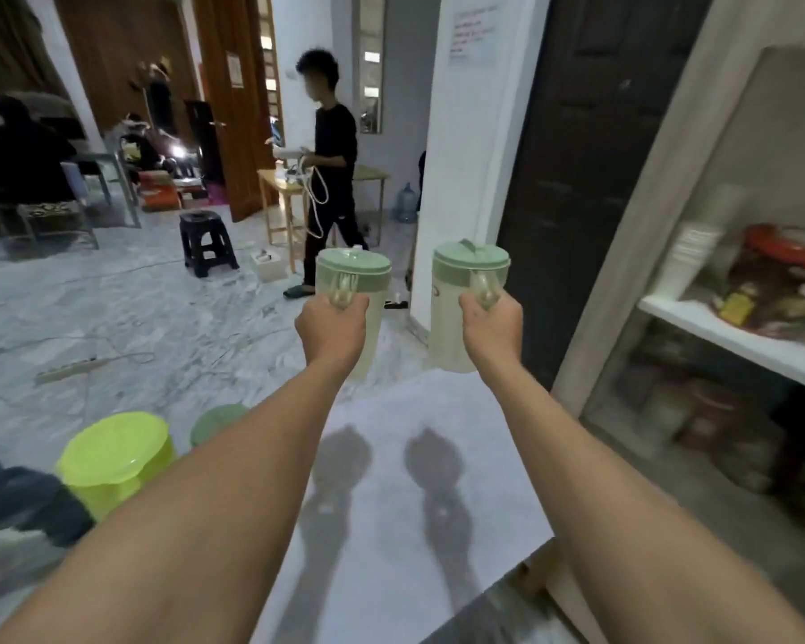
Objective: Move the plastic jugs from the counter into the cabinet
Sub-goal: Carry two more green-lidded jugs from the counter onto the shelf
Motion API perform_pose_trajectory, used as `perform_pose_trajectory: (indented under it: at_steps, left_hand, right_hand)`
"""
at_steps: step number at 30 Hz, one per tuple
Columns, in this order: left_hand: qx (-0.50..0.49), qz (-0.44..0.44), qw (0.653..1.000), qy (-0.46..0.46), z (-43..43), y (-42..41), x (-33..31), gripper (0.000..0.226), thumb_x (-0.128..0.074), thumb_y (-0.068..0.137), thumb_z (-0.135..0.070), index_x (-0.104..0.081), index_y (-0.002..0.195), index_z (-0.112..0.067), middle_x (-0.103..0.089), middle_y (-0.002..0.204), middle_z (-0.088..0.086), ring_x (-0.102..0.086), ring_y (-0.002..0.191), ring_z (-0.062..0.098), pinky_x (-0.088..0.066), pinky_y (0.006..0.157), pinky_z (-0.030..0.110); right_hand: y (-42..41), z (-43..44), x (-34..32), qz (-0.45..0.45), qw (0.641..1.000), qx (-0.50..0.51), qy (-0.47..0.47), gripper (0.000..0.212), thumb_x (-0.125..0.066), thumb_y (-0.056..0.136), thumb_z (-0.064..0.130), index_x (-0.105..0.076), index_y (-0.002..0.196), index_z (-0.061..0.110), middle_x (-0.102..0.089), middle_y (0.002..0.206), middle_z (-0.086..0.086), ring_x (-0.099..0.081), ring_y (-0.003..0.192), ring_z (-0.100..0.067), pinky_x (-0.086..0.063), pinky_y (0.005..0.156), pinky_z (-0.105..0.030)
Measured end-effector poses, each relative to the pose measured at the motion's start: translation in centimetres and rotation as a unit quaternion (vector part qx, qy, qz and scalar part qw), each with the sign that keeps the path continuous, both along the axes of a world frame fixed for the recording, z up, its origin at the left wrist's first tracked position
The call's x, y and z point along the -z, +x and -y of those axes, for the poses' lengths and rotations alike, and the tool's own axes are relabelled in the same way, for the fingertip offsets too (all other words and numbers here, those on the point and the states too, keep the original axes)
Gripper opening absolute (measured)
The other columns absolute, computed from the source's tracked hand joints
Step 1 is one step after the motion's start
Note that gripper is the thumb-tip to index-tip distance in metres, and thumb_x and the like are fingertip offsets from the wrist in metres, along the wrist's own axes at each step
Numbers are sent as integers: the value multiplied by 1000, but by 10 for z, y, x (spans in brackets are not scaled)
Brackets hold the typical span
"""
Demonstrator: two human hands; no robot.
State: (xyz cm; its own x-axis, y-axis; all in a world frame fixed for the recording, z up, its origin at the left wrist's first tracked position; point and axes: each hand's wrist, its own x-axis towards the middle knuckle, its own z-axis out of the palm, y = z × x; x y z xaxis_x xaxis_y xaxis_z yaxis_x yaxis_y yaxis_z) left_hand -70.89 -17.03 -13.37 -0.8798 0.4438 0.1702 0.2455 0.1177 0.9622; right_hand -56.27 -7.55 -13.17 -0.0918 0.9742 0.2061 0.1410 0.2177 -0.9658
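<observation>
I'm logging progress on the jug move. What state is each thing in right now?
left hand: closed on the left jug's handle
right hand: closed on the right jug's handle
left jug: lifted, upright, lid on
right jug: lifted, upright, lid on
cabinet: open, shelves already hold items
lime-green container: standing at the lower left, lid on
</observation>
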Motion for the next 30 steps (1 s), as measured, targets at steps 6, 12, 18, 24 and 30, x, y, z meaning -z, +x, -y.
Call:
perform_pose_trajectory:
  at_steps: [6,12,18,24,30]
  left_hand:
    - [94,-25,995,35,6,55,-50,24,-61,82,-27,-56,64,-13,-55,60,1,-51,57,17,-34,47,27]
    - [189,-62,978,60,8,136,-87,27,-58,84,-34,-68,83,-9,-66,78,7,-61,74,25,-44,61,31]
    - [281,-70,953,90,6,234,-123,17,-58,89,-30,-62,86,-14,-60,80,1,-56,73,18,-39,60,26]
    - [348,-63,927,123,3,350,-147,15,-63,86,-31,-68,85,-17,-62,77,-1,-58,76,20,-41,70,27]
    - [416,-48,897,140,7,464,-163,18,-62,83,-32,-68,83,-15,-66,79,3,-59,76,23,-39,67,27]
  right_hand:
    - [75,40,-48,-6,996,83,36,14,-60,88,20,-64,88,7,-64,75,-3,-58,67,-18,-47,61,-32]
    - [168,72,-88,-12,978,193,72,10,-63,91,25,-63,90,15,-64,81,1,-61,76,-19,-50,74,-35]
    - [273,102,-121,-13,958,270,91,13,-63,88,23,-68,86,11,-63,72,2,-57,66,-17,-43,62,-31]
    - [384,128,-143,-10,927,359,105,15,-63,86,25,-68,85,11,-68,77,-3,-60,70,-21,-48,68,-33]
    - [492,154,-154,-4,900,424,106,13,-63,86,27,-61,76,19,-64,72,0,-58,65,-18,-43,59,-30]
